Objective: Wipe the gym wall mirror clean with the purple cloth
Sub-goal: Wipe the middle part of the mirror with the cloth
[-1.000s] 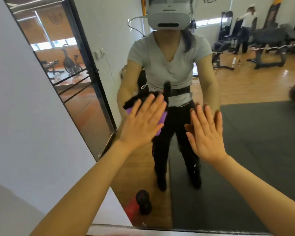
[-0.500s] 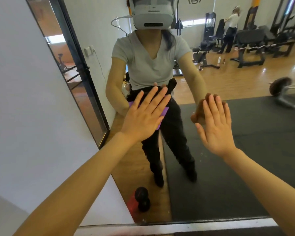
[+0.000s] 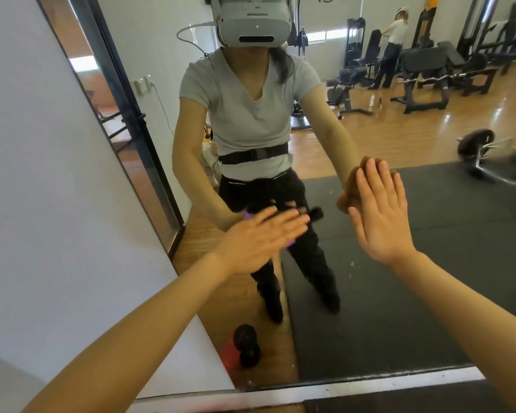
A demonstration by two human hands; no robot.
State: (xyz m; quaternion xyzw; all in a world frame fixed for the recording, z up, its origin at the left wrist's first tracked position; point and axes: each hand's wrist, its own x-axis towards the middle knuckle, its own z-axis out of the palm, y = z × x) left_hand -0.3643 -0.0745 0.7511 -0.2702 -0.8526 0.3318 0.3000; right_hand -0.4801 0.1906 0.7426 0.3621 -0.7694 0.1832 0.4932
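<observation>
A: Head view. Where is the purple cloth (image 3: 82, 242) found?

B: It is seen only as small purple slivers at the edges of the left hand (image 3: 261, 238), one above the knuckles and one just below the palm edge. The cloth is pressed flat between that hand and the mirror (image 3: 399, 263); most of it is hidden by the hand.

A: State of the left hand?

B: It is laid flat, fingers extended and pointing right, blurred. The cloth is held by palm pressure against the glass, not pinched in a fist.

A: And the right hand (image 3: 379, 213)?

B: It is spread flat against the mirror, fingers pointing up, nothing held in it. It is placed to the right of the left hand, near but not touching, and its reflection is met at the fingertips.

A: Position on the mirror?

B: Both hands are set in the lower middle part of the glass, over the reflected black trousers and dark floor mat. A few pale specks are noted on the glass below the right hand. A dumbbell (image 3: 246, 344) is reflected near the bottom edge, well below the cloth.
</observation>
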